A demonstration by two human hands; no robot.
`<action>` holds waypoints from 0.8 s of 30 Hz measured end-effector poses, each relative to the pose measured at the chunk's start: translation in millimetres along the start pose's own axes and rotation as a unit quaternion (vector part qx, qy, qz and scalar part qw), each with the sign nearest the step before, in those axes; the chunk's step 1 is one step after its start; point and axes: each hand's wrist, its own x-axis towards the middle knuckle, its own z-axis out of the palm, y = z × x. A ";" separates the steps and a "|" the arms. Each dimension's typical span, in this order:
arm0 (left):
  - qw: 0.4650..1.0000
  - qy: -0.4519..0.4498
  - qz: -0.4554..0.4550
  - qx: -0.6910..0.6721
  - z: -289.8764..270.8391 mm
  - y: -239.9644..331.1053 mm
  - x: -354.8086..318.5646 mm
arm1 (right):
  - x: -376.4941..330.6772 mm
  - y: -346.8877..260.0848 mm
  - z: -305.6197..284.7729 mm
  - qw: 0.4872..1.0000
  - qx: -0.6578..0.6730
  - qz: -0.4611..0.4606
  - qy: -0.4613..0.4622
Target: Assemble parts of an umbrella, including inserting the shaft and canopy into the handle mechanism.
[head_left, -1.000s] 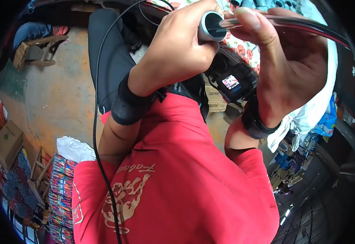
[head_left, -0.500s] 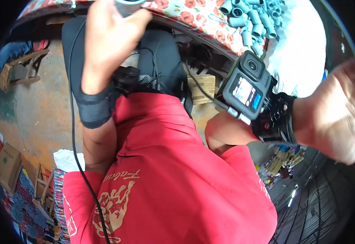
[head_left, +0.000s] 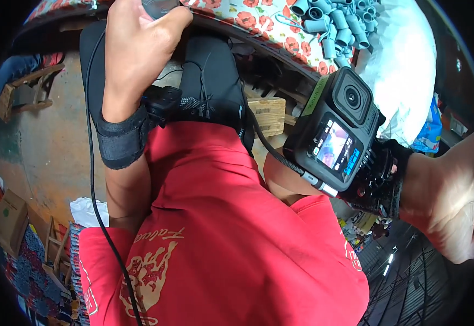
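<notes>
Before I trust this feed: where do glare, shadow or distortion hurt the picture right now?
In the head view, glare washes out much of the white sack; the head view's fisheye bows the edge of the flowered tablecloth; the head view's dark rim cuts off part of the right hand; head view again: patchy shadow crosses the red shirt.

A low wooden stool (head_left: 5, 102) stands on the stained floor (head_left: 66, 136), and a strip light (head_left: 389, 264) glows lower right.

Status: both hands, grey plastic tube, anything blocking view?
Left hand gripping grey plastic tube, cut off by top edge. Right hand at right rim, fingers mostly out of view, hold unclear. Black boxy camera on that wrist blocks part of view.
</notes>
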 end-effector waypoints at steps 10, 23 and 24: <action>1.000 -0.028 0.003 0.012 -4.4 -4.4 -2.6 | -9.6 11.4 3.0 0.999 -0.030 0.030 -0.005; 0.999 -0.044 0.016 -0.018 2.2 2.9 -6.9 | -22.1 31.3 0.7 0.996 -0.063 0.059 0.002; 0.999 -0.044 0.012 -0.016 3.0 4.4 -7.4 | -23.3 31.0 0.5 0.996 -0.066 0.062 0.003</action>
